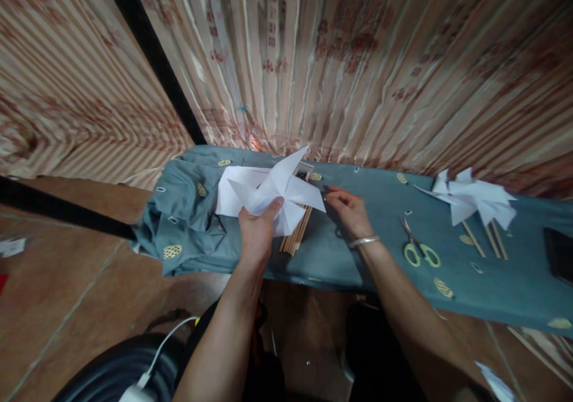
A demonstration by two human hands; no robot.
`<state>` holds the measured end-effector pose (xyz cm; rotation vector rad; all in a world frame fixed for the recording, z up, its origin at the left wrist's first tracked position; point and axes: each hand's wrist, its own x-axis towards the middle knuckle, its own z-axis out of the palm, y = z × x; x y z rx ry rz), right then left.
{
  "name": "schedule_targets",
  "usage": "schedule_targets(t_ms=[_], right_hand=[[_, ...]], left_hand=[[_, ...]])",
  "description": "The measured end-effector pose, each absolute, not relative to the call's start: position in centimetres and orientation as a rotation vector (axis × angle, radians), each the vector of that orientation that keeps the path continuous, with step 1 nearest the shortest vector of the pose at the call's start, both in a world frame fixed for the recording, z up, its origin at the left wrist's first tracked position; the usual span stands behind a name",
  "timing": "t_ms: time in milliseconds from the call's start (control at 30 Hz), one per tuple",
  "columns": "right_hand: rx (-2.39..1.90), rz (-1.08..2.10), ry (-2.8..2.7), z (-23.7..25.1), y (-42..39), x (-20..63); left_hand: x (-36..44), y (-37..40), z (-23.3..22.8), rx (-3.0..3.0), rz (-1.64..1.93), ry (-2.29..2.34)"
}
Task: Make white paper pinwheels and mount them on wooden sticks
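My left hand [258, 229] is closed on a white paper pinwheel [286, 190], its thumb pressed near the centre. Beside the pinwheel's right blade, my right hand [351, 211] is pinched on something tiny that I cannot make out. Partly under the pinwheel lies a bundle of thin wooden sticks [296, 236]. White paper sheets [227, 196] rest behind it on the left. Scissors [419, 248] with green handles lie to the right of my right hand.
Several white pinwheels on sticks [481, 199] lie at the table's right. A dark flat object [558, 253] sits at the right edge. Green cloth [380, 190] covers the narrow table, with a patterned curtain [313, 62] behind. A black pole [152, 50] stands at left.
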<state>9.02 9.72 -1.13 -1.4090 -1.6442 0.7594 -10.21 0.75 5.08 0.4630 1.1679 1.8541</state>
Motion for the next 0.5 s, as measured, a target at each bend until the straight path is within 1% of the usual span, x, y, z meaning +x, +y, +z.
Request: schedule_targets(t_ms=[33,100,267,500], right_hand=[[-1.419,0.777,-1.61,-1.5,8.5,10.3],[-1.459,0.706,-1.583,-2.0,6.3,12.6],[-1.593,0.361,-1.794,-2.6,3.2,16.3],[-1.537,0.257,-1.998,-3.0,2.5,17.8]], left_hand=[[-9.9,0.8,5.0,0.471,1.847,1.168],[-9.3,0.8,4.8,0.493,1.821,1.187],[-7.3,1.0,4.5,0.578,1.736,1.234],[-5.1,1.9,4.2,0.613,1.679,1.301]])
